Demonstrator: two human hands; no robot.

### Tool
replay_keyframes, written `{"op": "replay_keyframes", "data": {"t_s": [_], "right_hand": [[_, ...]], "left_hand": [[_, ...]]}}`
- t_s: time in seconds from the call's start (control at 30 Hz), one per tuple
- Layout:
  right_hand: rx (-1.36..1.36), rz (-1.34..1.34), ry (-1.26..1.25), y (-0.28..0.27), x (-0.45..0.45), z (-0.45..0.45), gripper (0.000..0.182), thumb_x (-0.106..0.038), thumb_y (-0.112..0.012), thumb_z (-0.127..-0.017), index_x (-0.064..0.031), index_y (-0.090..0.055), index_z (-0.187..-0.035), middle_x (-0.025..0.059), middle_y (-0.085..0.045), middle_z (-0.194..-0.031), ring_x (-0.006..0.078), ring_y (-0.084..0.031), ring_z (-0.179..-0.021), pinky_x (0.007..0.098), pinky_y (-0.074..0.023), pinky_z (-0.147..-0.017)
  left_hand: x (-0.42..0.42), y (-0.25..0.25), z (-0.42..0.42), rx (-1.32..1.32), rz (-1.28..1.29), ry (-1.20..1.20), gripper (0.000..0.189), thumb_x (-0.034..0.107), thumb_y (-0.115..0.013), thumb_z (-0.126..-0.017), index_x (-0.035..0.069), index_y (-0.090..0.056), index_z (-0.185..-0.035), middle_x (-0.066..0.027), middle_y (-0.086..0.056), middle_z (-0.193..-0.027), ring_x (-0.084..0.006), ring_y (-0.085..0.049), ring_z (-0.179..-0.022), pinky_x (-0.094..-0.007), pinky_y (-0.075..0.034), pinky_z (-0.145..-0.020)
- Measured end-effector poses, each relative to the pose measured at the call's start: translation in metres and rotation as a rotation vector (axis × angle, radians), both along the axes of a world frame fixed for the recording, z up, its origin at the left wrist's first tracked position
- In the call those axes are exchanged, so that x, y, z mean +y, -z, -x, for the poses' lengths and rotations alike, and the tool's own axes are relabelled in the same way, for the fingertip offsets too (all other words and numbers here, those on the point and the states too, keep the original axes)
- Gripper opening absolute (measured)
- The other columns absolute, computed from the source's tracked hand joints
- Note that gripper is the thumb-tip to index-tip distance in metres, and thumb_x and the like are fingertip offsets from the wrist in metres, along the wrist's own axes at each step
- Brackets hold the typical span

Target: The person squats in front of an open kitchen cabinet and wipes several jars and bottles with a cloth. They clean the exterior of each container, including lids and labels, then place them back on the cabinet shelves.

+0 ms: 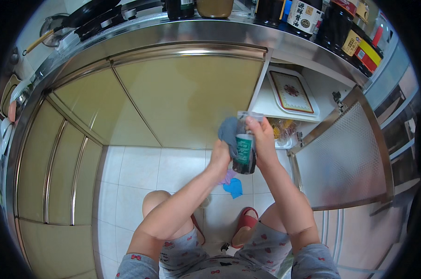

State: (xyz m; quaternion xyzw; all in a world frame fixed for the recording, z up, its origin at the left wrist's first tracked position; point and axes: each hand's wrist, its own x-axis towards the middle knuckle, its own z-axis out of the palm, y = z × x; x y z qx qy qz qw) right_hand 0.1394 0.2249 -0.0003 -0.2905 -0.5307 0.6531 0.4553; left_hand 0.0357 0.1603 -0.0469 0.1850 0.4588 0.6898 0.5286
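Observation:
A dark jar with a green label [244,150] and a clear top is held upright before me, above the floor. My right hand [262,137] grips its upper right side, thumb near the top. On the jar's left, my left hand [220,155] is closed on a grey-blue cloth [228,132], which lies against the jar and looks slightly blurred. Below the hands, a blue cloth [233,187] and a purple cloth [227,177] lie on the tiled floor.
An open cabinet door [343,157] stands at the right. Inside the cabinet, trays [291,91] lie on a shelf, with bagged items [283,129] below. Several sauce bottles [304,19] line the steel counter edge [196,33]. A pan [91,12] sits at the upper left.

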Motion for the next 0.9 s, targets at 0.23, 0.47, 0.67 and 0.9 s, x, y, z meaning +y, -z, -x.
{"op": "replay_keyframes", "data": {"t_s": [0.23, 0.47, 0.67, 0.9], "right_hand": [[0.061, 0.121, 0.138, 0.001, 0.033, -0.017, 0.039, -0.04, -0.067, -0.091, -0.0062, -0.058, -0.108, 0.0002, -0.058, -0.095, 0.0087, -0.053, -0.085, 0.0249, -0.0463, -0.076], [0.162, 0.02, 0.157, 0.018, 0.013, 0.0, 0.054, -0.027, -0.072, -0.09, -0.0022, -0.041, -0.127, 0.0085, -0.058, -0.113, 0.0137, -0.056, -0.104, 0.0285, -0.0481, -0.087], [0.111, 0.113, 0.0, 0.012, -0.001, -0.001, 0.06, -0.032, -0.071, -0.088, -0.0034, -0.041, -0.131, 0.0105, -0.057, -0.119, 0.0181, -0.056, -0.109, 0.0336, -0.0437, -0.096], [0.201, 0.185, -0.225, -0.012, 0.001, -0.014, 0.056, -0.049, -0.054, -0.095, -0.0056, -0.051, -0.13, 0.0088, -0.06, -0.116, 0.0184, -0.055, -0.11, 0.0342, -0.0469, -0.092]], "left_hand": [[-0.023, 0.004, 0.003, 0.705, -0.065, 0.176, 0.031, 0.022, -0.05, -0.1, -0.002, -0.058, -0.118, -0.0174, -0.065, -0.109, -0.0299, -0.061, -0.104, -0.0385, -0.046, -0.089], [-0.024, -0.027, -0.019, 1.31, -0.283, -0.008, 0.069, 0.004, -0.058, -0.091, 0.002, -0.024, -0.151, -0.021, -0.043, -0.14, -0.0296, -0.046, -0.131, -0.0383, -0.035, -0.111], [0.0, -0.025, 0.008, 0.311, -0.132, 0.033, 0.052, 0.012, -0.052, -0.098, 0.005, -0.032, -0.145, -0.0145, -0.056, -0.126, -0.024, -0.057, -0.116, -0.035, -0.045, -0.099], [0.017, -0.011, 0.028, 0.608, -0.161, -0.093, 0.061, 0.001, -0.049, -0.09, 0.009, -0.03, -0.148, -0.0154, -0.05, -0.132, -0.0247, -0.054, -0.115, -0.0329, -0.045, -0.097]]}}
